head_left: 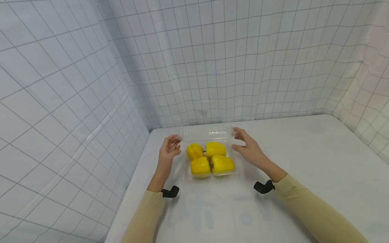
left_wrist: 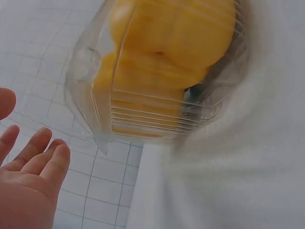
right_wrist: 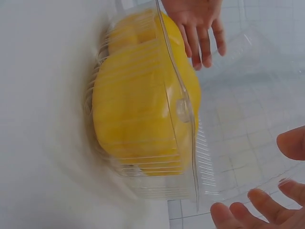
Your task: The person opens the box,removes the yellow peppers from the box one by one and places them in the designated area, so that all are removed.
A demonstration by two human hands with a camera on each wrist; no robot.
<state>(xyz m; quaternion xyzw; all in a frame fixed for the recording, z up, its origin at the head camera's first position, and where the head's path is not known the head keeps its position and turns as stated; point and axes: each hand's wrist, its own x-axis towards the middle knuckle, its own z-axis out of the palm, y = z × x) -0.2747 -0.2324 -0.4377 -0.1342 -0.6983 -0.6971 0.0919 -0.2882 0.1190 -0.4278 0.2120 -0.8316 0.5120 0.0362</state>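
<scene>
Several yellow bell peppers (head_left: 223, 164) with green stems lie in a clear plastic clamshell box (head_left: 235, 172) on the table. Its clear ribbed lid (head_left: 206, 133) stands raised at the far side. At the lid's left end is my left hand (head_left: 169, 151), its fingertips close to the edge and the thumb apart. My right hand (head_left: 248, 148) is at the lid's right end, thumb spread from the fingers. Both wrist views show loosely bent fingers (left_wrist: 56, 167) along the lid's edge; firm contact is hard to tell through the clear plastic.
A white cloth covers the table (head_left: 304, 162), which stretches away to the right of the box. White grid-patterned curtains (head_left: 212, 60) hang behind and at the left and right sides. Each wrist wears a black strap mount (head_left: 171, 191).
</scene>
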